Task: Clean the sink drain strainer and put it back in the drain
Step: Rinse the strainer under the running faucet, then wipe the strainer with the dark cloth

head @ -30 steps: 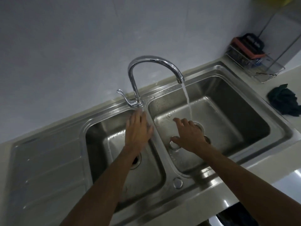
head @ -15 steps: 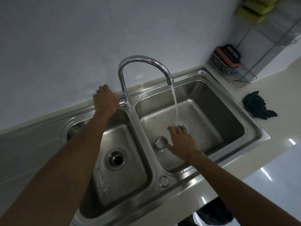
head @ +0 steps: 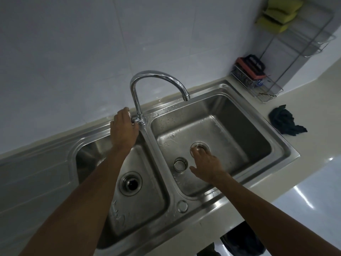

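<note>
A small round metal strainer [head: 180, 164] lies on the floor of the right basin [head: 239, 126], just left of the drain opening [head: 201, 145]. My right hand [head: 207, 168] hovers low in that basin with fingers spread. Its fingertips rest at the near edge of the drain and its thumb points toward the strainer without touching it. My left hand [head: 123, 128] is wrapped over the tap handle at the base of the chrome faucet [head: 156, 76]. No water comes from the spout.
The left basin has its own drain [head: 130, 183], partly under my left forearm. A dark cloth [head: 285, 122] lies on the counter at right. A wire rack [head: 258, 84] with a brush stands in the back corner, with yellow-green sponges [head: 278, 13] on its upper shelf.
The water stream has stopped. My left hand went from over the left basin to the tap handle and stays on it. My right hand remains by the drain.
</note>
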### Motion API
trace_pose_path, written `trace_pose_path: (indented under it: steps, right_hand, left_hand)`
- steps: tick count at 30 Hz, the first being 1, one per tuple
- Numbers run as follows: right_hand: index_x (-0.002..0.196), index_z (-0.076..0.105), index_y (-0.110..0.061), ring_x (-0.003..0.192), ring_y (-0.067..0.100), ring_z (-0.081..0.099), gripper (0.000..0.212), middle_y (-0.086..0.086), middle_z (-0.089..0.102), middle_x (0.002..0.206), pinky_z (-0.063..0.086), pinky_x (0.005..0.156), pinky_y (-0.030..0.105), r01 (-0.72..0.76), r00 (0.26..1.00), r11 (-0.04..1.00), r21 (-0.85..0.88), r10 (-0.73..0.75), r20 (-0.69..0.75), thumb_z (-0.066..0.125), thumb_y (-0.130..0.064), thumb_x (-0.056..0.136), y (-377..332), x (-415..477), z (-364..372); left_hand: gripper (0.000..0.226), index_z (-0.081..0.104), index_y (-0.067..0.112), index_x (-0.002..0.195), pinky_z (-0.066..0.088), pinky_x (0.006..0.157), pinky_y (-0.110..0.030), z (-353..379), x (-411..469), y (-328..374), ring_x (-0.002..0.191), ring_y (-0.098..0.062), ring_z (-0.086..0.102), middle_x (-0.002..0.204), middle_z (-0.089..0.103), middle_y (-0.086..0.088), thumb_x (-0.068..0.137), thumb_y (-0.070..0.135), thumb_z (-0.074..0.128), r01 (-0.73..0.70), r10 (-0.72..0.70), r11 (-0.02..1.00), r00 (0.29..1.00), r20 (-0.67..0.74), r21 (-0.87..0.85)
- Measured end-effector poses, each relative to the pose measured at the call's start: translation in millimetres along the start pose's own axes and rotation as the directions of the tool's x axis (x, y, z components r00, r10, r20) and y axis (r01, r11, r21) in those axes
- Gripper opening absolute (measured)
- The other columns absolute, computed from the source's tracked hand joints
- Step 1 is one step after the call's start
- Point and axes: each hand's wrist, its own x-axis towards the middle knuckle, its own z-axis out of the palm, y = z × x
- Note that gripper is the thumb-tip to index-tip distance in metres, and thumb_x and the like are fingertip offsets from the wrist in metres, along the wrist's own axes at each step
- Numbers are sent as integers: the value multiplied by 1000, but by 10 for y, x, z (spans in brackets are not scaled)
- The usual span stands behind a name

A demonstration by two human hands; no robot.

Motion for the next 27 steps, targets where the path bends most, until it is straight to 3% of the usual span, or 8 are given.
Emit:
trace_pose_path:
  steps: [4, 8, 13, 20, 23, 27]
  right_hand:
    - [138, 30, -22, 117, 30, 56, 69, 9, 52, 134, 55, 86, 43, -35, 999, 999, -1, 35, -12, 65, -51, 86, 103, -36, 31]
    - [139, 32, -22, 117, 31, 54, 66, 8, 50, 136, 51, 88, 44, -60, 998, 997, 50, 61, -17, 64, -48, 86, 289, -35, -7]
    - [140, 32, -21, 117, 34, 53, 64, 12, 51, 132, 49, 92, 46, -89, 995, 991, 102, 93, -34, 63, -40, 88, 683, 20, -190]
    - [146, 27, -18, 122, 35, 52, 71, 14, 49, 137, 50, 88, 48, -213, 968, 967, 141, 228, -101, 63, -46, 92, 1794, 88, -502]
    - [142, 34, -14, 121, 37, 51, 63, 16, 50, 135, 50, 87, 49, -287, 920, 944, 163, 319, -225, 62, -38, 92, 2364, 154, -635]
    - [139, 41, -11, 115, 38, 48, 54, 18, 49, 132, 51, 88, 50, -418, 778, 887, 199, 462, -425, 59, -27, 90, 3129, 268, -728]
  left_hand:
    - [57, 46, 3, 138, 45, 97, -52, -53, -2, 31, 121, -39, 54, 133, 55, -19, 90, 22, 71, -6, 5, 998, 1000, 21, 59]
    - [50, 49, 6, 138, 48, 99, -50, -12, -380, 228, 122, -34, 54, 137, 55, -16, 96, 29, 64, -32, 29, 999, 996, -86, -31]
    - [50, 55, 8, 133, 51, 92, -50, 404, -771, 814, 113, -36, 60, 128, 61, -15, 93, 34, 69, -248, 250, 968, 963, 102, -28]
    - [48, 61, 12, 131, 49, 89, -45, 1136, -692, 2373, 109, -30, 62, 122, 66, -8, 92, 39, 69, -413, 437, 898, 877, 201, -152]
    - [46, 62, 12, 128, 47, 87, -42, 1439, -612, 2972, 109, -28, 62, 121, 66, -7, 93, 41, 66, -463, 491, 870, 845, 212, -168]
    - [45, 60, 14, 131, 47, 89, -41, 1840, -618, 3458, 113, -26, 59, 124, 65, -7, 96, 42, 62, -502, 547, 836, 794, 264, -221]
